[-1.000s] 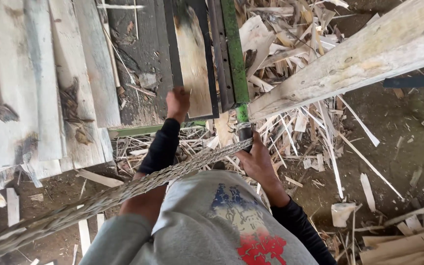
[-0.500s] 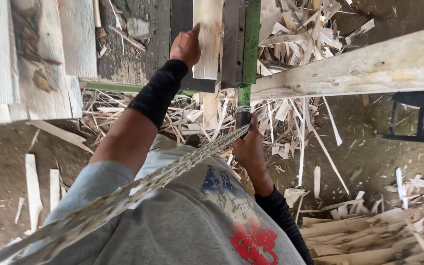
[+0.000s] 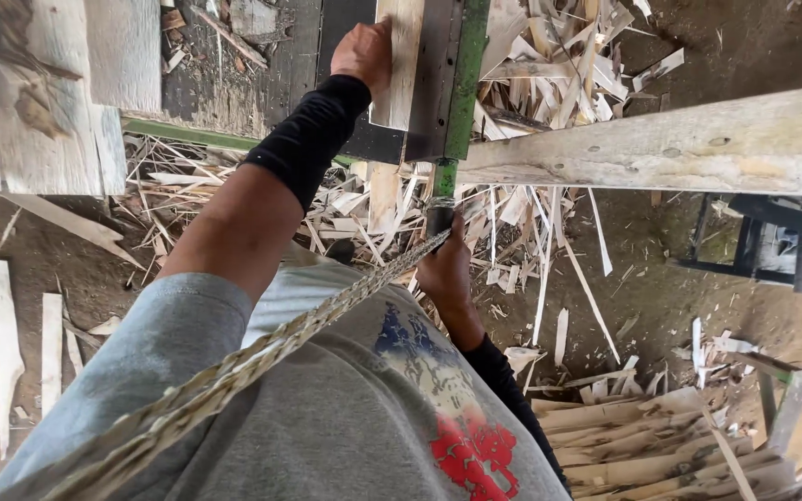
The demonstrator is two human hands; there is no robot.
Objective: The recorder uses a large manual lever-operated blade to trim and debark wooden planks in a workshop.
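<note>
I am pressing my left hand (image 3: 362,54) against the near end of a pale board (image 3: 399,56) that is lying on the dark machine bed (image 3: 345,37), my fingers curled together over its left edge with the thumb hidden behind the wood. Just right of my fingertips the green rail (image 3: 464,83) is running alongside the board. My right hand (image 3: 445,269) is hanging lower, closed around the dark handle (image 3: 439,215) under the rail's end; I cannot tell how tightly, since only the back of it is showing. A braided rope (image 3: 262,357) is crossing my chest up toward that handle. The board is looking thin, dry and stiff, light enough for one hand, though rough and splintery, so I am judging the flat end and edge as the safest grip. Offcuts (image 3: 531,213) are lying below my fingers, and a thick beam (image 3: 698,144) is stretching off to their right.
</note>
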